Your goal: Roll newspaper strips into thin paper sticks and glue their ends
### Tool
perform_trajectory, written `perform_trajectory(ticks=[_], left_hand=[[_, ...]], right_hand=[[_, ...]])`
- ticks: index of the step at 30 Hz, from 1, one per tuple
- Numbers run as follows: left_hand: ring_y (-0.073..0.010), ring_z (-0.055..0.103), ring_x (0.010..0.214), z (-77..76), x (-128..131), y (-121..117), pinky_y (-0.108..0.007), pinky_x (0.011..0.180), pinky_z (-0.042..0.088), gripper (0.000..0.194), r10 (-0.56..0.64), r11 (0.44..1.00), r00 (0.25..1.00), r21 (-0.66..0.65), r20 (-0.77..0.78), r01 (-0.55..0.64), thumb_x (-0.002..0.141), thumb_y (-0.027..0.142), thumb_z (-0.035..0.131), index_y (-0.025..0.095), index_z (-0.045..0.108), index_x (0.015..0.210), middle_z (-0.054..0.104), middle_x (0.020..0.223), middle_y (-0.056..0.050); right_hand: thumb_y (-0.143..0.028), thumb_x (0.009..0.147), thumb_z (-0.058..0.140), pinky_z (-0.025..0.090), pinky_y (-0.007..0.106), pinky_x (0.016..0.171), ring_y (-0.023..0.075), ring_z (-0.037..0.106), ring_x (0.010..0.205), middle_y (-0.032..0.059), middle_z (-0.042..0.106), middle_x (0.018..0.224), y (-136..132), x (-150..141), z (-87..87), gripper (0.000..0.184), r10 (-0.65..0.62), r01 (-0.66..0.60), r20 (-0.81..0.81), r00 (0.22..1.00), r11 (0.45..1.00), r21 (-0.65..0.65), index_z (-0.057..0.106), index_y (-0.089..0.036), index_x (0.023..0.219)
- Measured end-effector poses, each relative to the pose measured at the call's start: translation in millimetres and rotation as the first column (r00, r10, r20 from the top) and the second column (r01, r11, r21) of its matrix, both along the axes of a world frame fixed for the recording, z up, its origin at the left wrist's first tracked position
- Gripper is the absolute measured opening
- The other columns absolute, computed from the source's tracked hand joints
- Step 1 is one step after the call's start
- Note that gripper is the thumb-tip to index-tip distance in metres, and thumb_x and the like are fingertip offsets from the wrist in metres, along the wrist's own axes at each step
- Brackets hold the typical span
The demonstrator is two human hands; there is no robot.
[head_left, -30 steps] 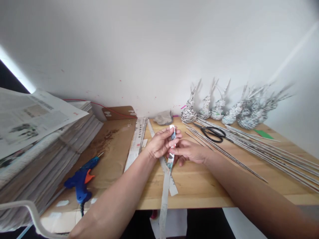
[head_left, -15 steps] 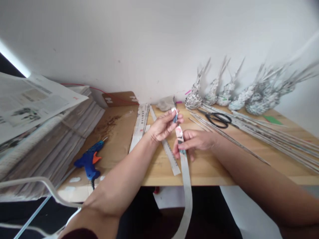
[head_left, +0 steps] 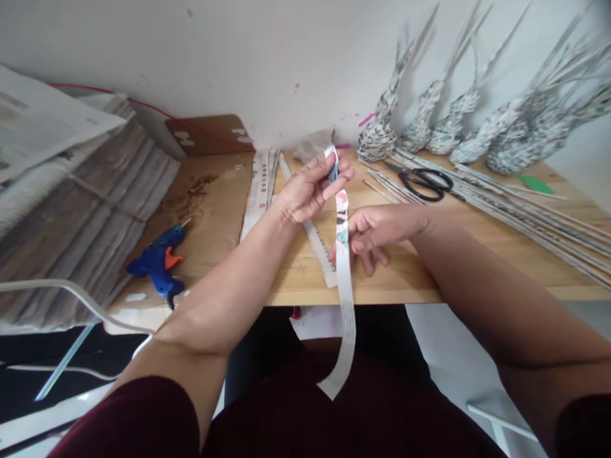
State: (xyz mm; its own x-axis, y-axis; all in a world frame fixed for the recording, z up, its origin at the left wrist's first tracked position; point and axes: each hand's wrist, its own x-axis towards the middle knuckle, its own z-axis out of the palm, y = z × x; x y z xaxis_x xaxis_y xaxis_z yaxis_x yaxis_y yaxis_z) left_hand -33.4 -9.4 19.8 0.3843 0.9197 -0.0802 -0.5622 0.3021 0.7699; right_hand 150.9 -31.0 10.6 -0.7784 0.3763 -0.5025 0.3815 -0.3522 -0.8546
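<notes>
My left hand (head_left: pixel 310 187) pinches the top end of a long newspaper strip (head_left: pixel 344 280) above the wooden table (head_left: pixel 429 273). My right hand (head_left: pixel 377 232) grips the same strip a little lower, fingers curled around it. The strip hangs down past the table's front edge to my lap. Another flat strip (head_left: pixel 315 235) lies on the table under my hands.
A blue glue gun (head_left: pixel 157 261) lies on brown cardboard (head_left: pixel 210 203) at left, beside a tall newspaper stack (head_left: pixel 71 210). Black scissors (head_left: pixel 424 181), several rolled paper sticks (head_left: pixel 525 216) and woven paper figures (head_left: pixel 429 127) sit at the back right by the white wall.
The view has tilted down and closer. My right hand has slid lower along the strip, away from my left hand, and the strip's tail now hangs over my lap.
</notes>
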Motion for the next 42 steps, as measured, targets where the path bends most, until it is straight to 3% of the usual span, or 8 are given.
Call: perform_trajectory(ticks=[4, 11, 19, 22, 28, 31, 36, 42], left_hand=[[-0.0162, 0.062, 0.102, -3.4, -0.5, 3.0, -0.021, 0.078, 0.053, 0.025, 0.001, 1.0, 1.0, 0.005, 0.001, -0.001, 0.094, 0.015, 0.041, 0.007, 0.056, 0.111, 0.067, 0.091, -0.005], [-0.0168, 0.065, 0.095, -2.6, 2.3, 0.2, -0.021, 0.075, 0.055, 0.023, 0.0, 0.996, 1.0, -0.095, -0.001, 0.0, 0.092, 0.017, 0.046, 0.007, 0.058, 0.109, 0.065, 0.094, -0.005], [-0.0124, 0.068, 0.075, -5.8, 2.4, -3.0, -0.017, 0.064, 0.055, 0.01, -0.113, 0.994, 0.994, -0.016, -0.016, 0.113, 0.086, 0.014, 0.054, 0.011, 0.062, 0.093, 0.065, 0.079, -0.003], [-0.0126, 0.068, 0.072, -7.6, 2.6, -3.9, -0.018, 0.063, 0.055, 0.008, -0.136, 0.991, 0.99, 0.008, -0.02, 0.136, 0.085, 0.015, 0.057, 0.011, 0.062, 0.09, 0.065, 0.077, -0.003], [-0.0129, 0.067, 0.071, -9.9, 2.8, -3.7, -0.017, 0.06, 0.054, 0.011, -0.181, 0.982, 0.983, 0.056, -0.041, 0.183, 0.08, 0.017, 0.064, 0.011, 0.062, 0.089, 0.066, 0.079, -0.005], [-0.01, 0.065, 0.067, -11.0, 3.9, -3.0, -0.014, 0.056, 0.052, 0.019, -0.174, 0.979, 0.984, 0.101, -0.048, 0.178, 0.075, 0.021, 0.07, 0.011, 0.063, 0.091, 0.066, 0.079, -0.005], [-0.0088, 0.062, 0.064, -14.5, 6.1, 0.6, -0.016, 0.059, 0.052, 0.024, -0.012, 0.989, 0.995, 0.145, -0.096, 0.026, 0.072, 0.026, 0.073, 0.01, 0.064, 0.087, 0.065, 0.073, -0.004], [-0.0115, 0.065, 0.066, -18.4, 7.6, 3.2, -0.02, 0.059, 0.055, 0.022, 0.05, 0.994, 0.992, 0.103, -0.112, -0.038, 0.074, 0.024, 0.071, 0.01, 0.064, 0.089, 0.067, 0.078, -0.007]], right_hand=[[-0.035, 0.071, 0.07, 0.048, 0.019, 0.045, 0.0172, 0.067, 0.063, 0.0059, 0.071, 0.077, 7.3, 16.7, -1.9, 0.027, -0.201, 0.2, 0.017, 0.979, 0.978, 0.058, 0.071, -0.013, 0.086], [-0.042, 0.065, 0.075, 0.053, 0.023, 0.066, 0.0224, 0.067, 0.09, 0.0076, 0.071, 0.096, -87.5, -16.8, 47.5, 0.043, 0.151, -0.126, -0.121, 0.981, 0.973, 0.194, 0.071, -0.017, 0.1], [-0.042, 0.087, 0.049, 0.03, 0.047, 0.105, 0.0322, 0.037, 0.13, 0.0166, 0.044, 0.139, -176.9, -23.1, -86.2, 0.05, 0.04, -0.278, 0.417, 0.908, 0.802, 0.529, 0.051, -0.018, 0.131], [-0.036, 0.086, 0.05, 0.045, 0.041, 0.086, 0.0293, 0.06, 0.104, 0.0133, 0.066, 0.11, -181.0, -19.5, -82.5, 0.034, 0.17, -0.427, 0.498, 0.85, 0.777, 0.463, 0.066, -0.019, 0.112], [-0.04, 0.092, 0.043, 0.049, 0.022, 0.062, 0.0144, 0.066, 0.074, 0.0082, 0.071, 0.084, -132.1, -8.7, 52.1, 0.037, 0.161, -0.148, -0.006, 0.987, 0.921, 0.361, 0.071, -0.015, 0.097], [-0.042, 0.088, 0.05, 0.045, 0.02, 0.052, 0.0112, 0.061, 0.06, 0.0054, 0.068, 0.072, -72.9, -7.6, 82.7, 0.034, -0.283, 0.409, -0.304, 0.91, 0.743, 0.53, 0.07, -0.015, 0.09], [-0.048, 0.078, 0.061, 0.035, 0.019, 0.042, 0.0094, 0.054, 0.052, 0.0019, 0.06, 0.063, 23.3, -19.3, 40.8, 0.034, -0.654, 0.825, -0.516, 0.552, 0.34, 0.452, 0.069, -0.015, 0.082], [-0.04, 0.076, 0.062, 0.047, 0.025, 0.06, 0.0138, 0.06, 0.066, 0.0029, 0.067, 0.073, 40.4, -23.7, -10.0, 0.024, -0.62, 0.73, -0.417, 0.665, 0.423, 0.536, 0.068, -0.017, 0.082]])
